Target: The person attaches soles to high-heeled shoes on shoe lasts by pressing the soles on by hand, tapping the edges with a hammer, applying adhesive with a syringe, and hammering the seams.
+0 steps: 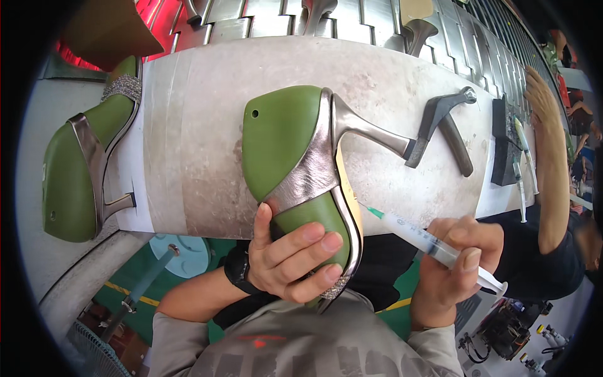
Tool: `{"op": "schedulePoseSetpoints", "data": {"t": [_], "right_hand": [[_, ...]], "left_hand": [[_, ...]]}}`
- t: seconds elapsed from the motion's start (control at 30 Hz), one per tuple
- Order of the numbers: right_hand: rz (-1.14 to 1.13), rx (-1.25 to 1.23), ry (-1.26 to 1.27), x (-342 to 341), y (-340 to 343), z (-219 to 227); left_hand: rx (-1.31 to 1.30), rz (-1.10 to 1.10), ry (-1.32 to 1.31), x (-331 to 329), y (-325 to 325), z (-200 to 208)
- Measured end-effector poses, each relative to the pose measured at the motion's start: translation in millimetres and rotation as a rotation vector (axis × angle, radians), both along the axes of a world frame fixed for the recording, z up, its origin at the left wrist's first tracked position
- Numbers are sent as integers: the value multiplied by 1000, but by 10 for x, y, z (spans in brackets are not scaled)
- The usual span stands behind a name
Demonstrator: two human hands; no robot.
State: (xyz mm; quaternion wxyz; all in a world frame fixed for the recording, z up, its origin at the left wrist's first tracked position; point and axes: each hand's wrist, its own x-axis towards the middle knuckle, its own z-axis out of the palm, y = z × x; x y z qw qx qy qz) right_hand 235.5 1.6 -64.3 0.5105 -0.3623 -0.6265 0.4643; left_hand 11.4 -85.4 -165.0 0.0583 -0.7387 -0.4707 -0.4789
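A metallic high-heeled sandal [308, 179] on a green shoe last [286, 125] lies on its side over the near edge of the worktable. My left hand [295, 261] is closed around its toe end, by a glittery strap. Between the fingers of my right hand [461, 257] is a clear syringe [414, 234] with a green needle hub. The needle tip points at the tan sole [349, 188], close to it; whether it touches I cannot tell. A second sandal on a green last [75, 163] rests at the left end of the table.
A hammer [440, 119] lies right of the heel. Beyond it stands a black holder [504, 141] with more syringes [520, 182] beside it. A metal slat conveyor [270, 22] carrying heeled shoes runs along the far side. A co-worker's arm [549, 157] reaches in at right.
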Motion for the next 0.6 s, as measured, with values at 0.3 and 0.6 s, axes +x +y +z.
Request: {"op": "schedulePoseSetpoints", "data": {"t": [0.3, 0.6], "right_hand": [[142, -177, -16, 64, -273, 60], [477, -193, -84, 5, -366, 189]], "left_hand": [[24, 26, 14, -23, -13, -23], [-25, -12, 13, -72, -27, 47]]}}
